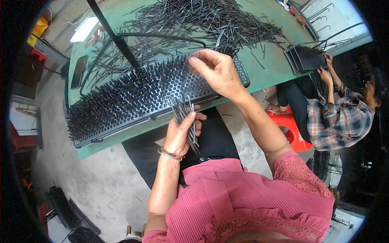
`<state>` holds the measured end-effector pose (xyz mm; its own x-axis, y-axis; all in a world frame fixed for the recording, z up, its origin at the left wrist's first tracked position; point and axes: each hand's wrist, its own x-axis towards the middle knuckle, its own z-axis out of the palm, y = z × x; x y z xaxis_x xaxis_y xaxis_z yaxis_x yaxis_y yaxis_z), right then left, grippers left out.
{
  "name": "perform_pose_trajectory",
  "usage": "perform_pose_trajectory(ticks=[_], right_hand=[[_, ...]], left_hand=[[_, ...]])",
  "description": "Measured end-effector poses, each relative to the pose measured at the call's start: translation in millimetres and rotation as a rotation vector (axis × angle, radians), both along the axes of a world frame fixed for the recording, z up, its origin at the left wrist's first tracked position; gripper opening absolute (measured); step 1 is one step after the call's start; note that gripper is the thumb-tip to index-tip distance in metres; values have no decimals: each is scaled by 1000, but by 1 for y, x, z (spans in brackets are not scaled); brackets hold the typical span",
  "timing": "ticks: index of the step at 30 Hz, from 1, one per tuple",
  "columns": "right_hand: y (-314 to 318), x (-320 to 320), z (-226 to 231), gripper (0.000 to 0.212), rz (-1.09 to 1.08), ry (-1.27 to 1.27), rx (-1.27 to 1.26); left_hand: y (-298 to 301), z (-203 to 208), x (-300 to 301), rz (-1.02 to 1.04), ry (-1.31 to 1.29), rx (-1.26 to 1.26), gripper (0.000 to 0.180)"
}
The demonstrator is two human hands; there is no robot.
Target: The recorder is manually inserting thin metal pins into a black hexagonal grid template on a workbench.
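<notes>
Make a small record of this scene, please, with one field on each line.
Left hand: the left hand holds a bunch of rods
Right hand: the right hand is over the panel, fingertips close together; whether they grip a rod is unclear
Panel: full of holes, many with rods standing in them, bare holes along the near side
Surface: green table
Far side: loose pile of dark rods
Right side: person in a plaid shirt, hands at another rack
</notes>
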<state>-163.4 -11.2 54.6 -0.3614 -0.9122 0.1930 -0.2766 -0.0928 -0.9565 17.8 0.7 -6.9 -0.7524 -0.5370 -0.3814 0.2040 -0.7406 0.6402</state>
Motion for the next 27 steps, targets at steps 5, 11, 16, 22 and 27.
perform_pose_trajectory(ticks=[5,11,16,22,27], right_hand=[[-12,0,-9,17,-44,256,-98],[-17,0,-14,16,-71,283,-227],[-15,-1,-13,15,-79,334,-175],[-15,-2,-14,14,-86,455,-278],[-14,-5,-16,15,-37,478,-314]], left_hand=[[-1,3,1,6,-16,22,29],[-2,2,2,5,-12,21,29],[-1,1,0,18,-9,16,28],[-1,2,0,2,-6,9,29],[-2,3,0,-8,-1,-4,30]])
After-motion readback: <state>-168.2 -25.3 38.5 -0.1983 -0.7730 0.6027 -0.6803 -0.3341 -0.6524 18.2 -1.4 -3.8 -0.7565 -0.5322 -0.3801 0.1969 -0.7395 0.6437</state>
